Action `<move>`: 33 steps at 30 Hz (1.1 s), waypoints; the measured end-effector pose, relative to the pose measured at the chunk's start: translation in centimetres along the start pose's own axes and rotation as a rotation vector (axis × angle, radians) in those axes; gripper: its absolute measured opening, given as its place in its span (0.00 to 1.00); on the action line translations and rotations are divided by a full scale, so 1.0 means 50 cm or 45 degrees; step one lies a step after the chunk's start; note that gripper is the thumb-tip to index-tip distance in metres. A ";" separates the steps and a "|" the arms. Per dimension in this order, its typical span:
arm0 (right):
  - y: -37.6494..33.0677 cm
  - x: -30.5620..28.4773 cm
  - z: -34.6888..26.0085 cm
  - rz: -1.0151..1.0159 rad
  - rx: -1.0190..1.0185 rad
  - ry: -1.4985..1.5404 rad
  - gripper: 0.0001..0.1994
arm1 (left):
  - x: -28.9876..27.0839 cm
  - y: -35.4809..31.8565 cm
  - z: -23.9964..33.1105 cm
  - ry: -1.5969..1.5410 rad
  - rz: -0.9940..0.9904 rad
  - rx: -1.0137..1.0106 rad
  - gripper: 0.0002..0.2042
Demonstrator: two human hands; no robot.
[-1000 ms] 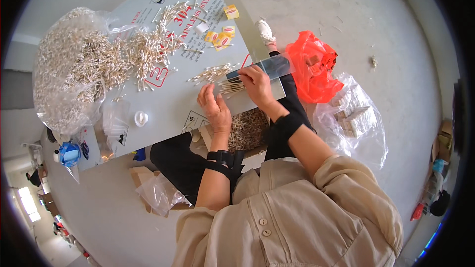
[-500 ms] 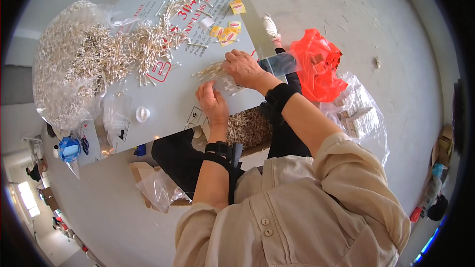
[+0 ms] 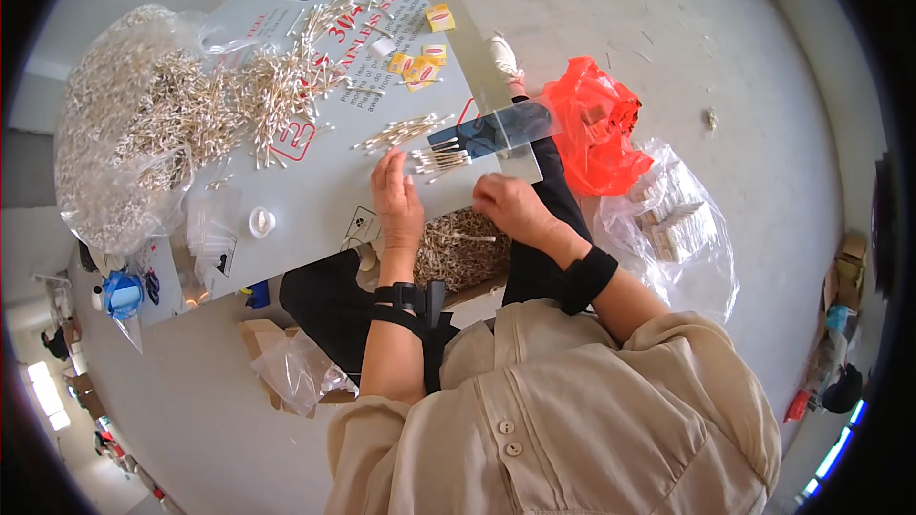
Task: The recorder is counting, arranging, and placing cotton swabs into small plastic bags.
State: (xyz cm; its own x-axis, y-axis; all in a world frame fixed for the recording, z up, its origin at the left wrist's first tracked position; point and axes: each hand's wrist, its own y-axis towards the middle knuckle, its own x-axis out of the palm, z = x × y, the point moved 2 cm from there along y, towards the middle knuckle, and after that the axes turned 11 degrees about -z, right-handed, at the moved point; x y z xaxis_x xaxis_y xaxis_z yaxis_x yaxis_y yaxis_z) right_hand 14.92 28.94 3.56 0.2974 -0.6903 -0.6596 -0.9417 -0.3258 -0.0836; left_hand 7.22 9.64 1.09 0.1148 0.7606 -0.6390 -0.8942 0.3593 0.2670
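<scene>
Item: small bundle of cotton swabs (image 3: 441, 161) on grey surface (image 3: 315, 200) beside clear sleeve (image 3: 491, 130); left hand (image 3: 396, 202) fingers flat against it, right hand (image 3: 510, 210) loosely curled, empty; best squared evenly before sliding in.

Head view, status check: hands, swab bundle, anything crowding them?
Left hand flat on the board beside the swab bundle, fingers open. Right hand curled at the board edge, contents unclear. Clear sleeve just beyond; loose swabs alongside.
</scene>
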 end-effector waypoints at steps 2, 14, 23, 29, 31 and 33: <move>0.017 -0.008 0.027 0.278 0.196 0.266 0.07 | 0.012 0.007 0.027 0.195 -0.114 0.139 0.24; 0.109 -0.021 0.051 0.484 0.079 -0.121 0.02 | 0.037 -0.029 0.081 0.653 -0.583 0.015 0.35; 0.143 -0.034 0.067 0.232 0.129 -0.302 0.06 | 0.044 0.004 0.048 0.642 -0.506 0.066 0.31; 0.119 -0.039 0.058 0.284 -0.034 -0.171 0.04 | 0.028 0.001 0.034 0.322 -0.252 0.116 0.26; 0.097 -0.034 0.051 0.291 -0.076 -0.119 0.04 | 0.022 -0.005 0.028 0.192 -0.164 0.132 0.25; 0.076 -0.024 0.041 0.236 -0.112 -0.168 0.05 | 0.017 -0.015 0.021 0.104 -0.088 0.140 0.23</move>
State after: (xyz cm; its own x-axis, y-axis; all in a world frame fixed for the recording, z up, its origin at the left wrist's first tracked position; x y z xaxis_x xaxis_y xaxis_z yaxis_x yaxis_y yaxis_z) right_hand 10.66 29.86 2.49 0.0923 -0.6548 -0.7501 -0.9592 -0.2607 0.1096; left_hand 8.42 10.58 1.11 0.1347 0.6869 -0.7141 -0.8319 0.4699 0.2951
